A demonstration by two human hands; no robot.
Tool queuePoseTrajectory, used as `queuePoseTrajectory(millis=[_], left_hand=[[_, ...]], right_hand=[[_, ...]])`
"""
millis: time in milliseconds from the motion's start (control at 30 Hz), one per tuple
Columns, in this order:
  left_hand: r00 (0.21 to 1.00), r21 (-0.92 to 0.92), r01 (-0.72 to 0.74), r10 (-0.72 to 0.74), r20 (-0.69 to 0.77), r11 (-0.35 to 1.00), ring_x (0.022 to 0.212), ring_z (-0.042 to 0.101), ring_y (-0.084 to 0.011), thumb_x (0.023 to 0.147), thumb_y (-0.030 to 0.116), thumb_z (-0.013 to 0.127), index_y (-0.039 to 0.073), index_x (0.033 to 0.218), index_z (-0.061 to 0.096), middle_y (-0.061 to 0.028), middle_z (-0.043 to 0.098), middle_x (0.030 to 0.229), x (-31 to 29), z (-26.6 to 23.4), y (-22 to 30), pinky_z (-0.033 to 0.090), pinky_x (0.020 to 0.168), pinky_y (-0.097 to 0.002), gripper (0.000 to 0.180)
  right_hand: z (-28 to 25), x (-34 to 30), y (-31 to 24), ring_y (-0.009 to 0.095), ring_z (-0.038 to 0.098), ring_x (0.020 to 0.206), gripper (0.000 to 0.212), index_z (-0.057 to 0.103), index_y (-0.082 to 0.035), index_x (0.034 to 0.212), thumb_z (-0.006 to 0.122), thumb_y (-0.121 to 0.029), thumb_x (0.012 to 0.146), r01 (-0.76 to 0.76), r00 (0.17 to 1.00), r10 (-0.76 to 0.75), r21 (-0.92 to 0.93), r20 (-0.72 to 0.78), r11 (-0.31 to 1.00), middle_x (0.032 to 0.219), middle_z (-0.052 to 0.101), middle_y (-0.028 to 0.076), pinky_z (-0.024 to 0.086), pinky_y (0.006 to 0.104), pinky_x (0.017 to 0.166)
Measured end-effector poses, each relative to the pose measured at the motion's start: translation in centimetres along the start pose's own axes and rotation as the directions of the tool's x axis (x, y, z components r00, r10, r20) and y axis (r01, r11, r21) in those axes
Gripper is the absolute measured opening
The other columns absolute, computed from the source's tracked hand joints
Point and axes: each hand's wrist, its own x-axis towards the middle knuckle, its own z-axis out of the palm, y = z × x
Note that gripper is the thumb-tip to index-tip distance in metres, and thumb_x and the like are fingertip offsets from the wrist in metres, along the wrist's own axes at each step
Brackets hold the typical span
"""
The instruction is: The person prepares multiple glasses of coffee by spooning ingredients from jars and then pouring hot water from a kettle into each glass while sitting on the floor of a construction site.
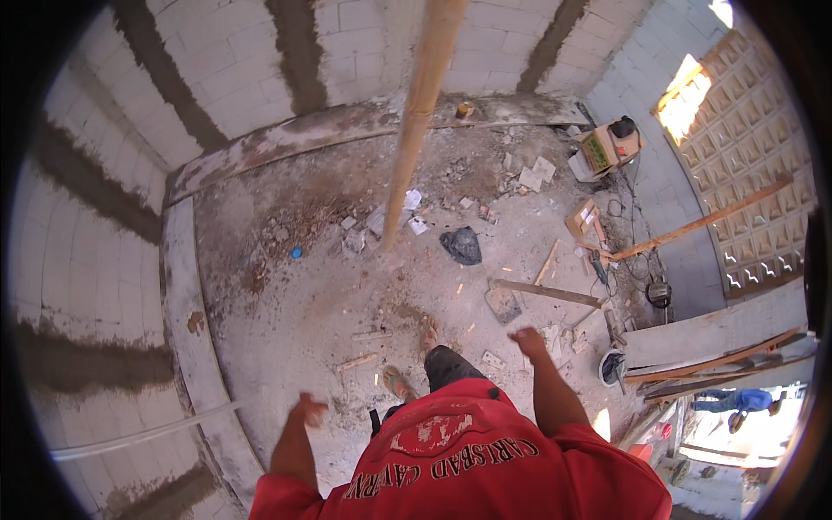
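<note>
My left hand (309, 410) hangs low beside my red shirt (468, 446), fingers apart and holding nothing. On the other side my right hand (525, 341) is held out, loosely open, with nothing seen in it. It is above the dusty floor, nearest in the picture to a shovel-like flat blade (503, 305) and a wooden board (550, 293). Neither hand touches anything. My feet, in sandals (399, 381), stand on the rubble-strewn ground.
A bamboo pole (420, 113) rises ahead. Black plastic (461, 246), cardboard boxes (607, 149), cables, broken blocks and a white bucket (611, 367) lie about. Another slanted pole (702, 221) leans at the right. A person in blue (752, 400) is outside the opening at lower right.
</note>
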Motion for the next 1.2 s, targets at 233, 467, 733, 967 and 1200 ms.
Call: queuePoseTrajectory(millis=[233,467,733,967,1200], left_hand=[[0.438,0.045,-0.842,0.729,-0.525,0.538,0.058,0.06,-0.0182,0.083,0.015,0.076,0.017,0.138,0.035,-0.0084,0.062,0.089,-31.0,-7.6,36.5,0.05,0.049,-0.0316,0.068],[0.562,-0.492,-0.789,0.755,-0.339,0.367,0.063,0.065,-0.0189,0.085,0.046,0.073,0.01,0.143,0.044,-0.0104,0.066,0.095,-20.4,-5.9,37.2,0.052,0.05,-0.0318,0.074],[0.947,0.369,-0.051,0.162,-0.277,0.928,0.087,0.062,-0.0257,0.079,0.046,0.08,0.003,0.144,0.04,-0.0166,0.062,0.111,-2.8,11.4,46.5,0.051,0.07,-0.0367,0.087],[0.909,0.561,-0.197,0.364,-0.202,0.804,0.108,0.06,-0.0316,0.073,0.046,0.085,-0.003,0.144,0.037,-0.022,0.059,0.126,1.0,15.2,66.6,0.05,0.088,-0.0409,0.099],[0.773,0.605,-0.303,0.561,-0.296,0.736,0.125,0.059,-0.0359,0.069,0.047,0.089,-0.006,0.146,0.034,-0.0265,0.056,0.138,7.8,9.5,99.0,0.05,0.102,-0.0431,0.108]], right_hand=[[-41.9,1.8,-19.1,0.015,0.065,0.105,0.037,0.066,-0.009,0.124,0.062,-0.037,0.101,0.399,0.914,-0.218,0.659,-0.342,0.637,0.118,0.069,0.004,0.051,0.0318,0.093],[-42.8,17.9,-5.7,0.025,0.064,0.102,0.05,0.056,-0.006,0.134,0.05,-0.046,0.103,0.493,0.844,-0.265,0.869,-0.466,0.042,0.113,0.065,0.015,0.055,0.0334,0.071],[-12.3,17.9,4.6,0.036,0.051,0.136,0.089,0.052,-0.005,0.144,0.053,-0.075,0.09,-0.468,0.864,0.253,0.513,0.434,0.72,0.146,0.053,0.023,0.038,0.0418,0.115],[-23.8,15.5,1.8,0.029,0.056,0.131,0.077,0.053,-0.002,0.142,0.046,-0.065,0.1,-0.516,0.803,-0.267,0.846,0.532,0.134,0.146,0.055,0.016,0.043,0.0412,0.112],[-37.6,26.7,-2.9,0.026,0.057,0.127,0.076,0.05,-0.006,0.146,0.051,-0.064,0.098,-0.856,0.482,-0.052,0.482,0.875,0.189,0.147,0.055,0.01,0.047,0.0381,0.106]])
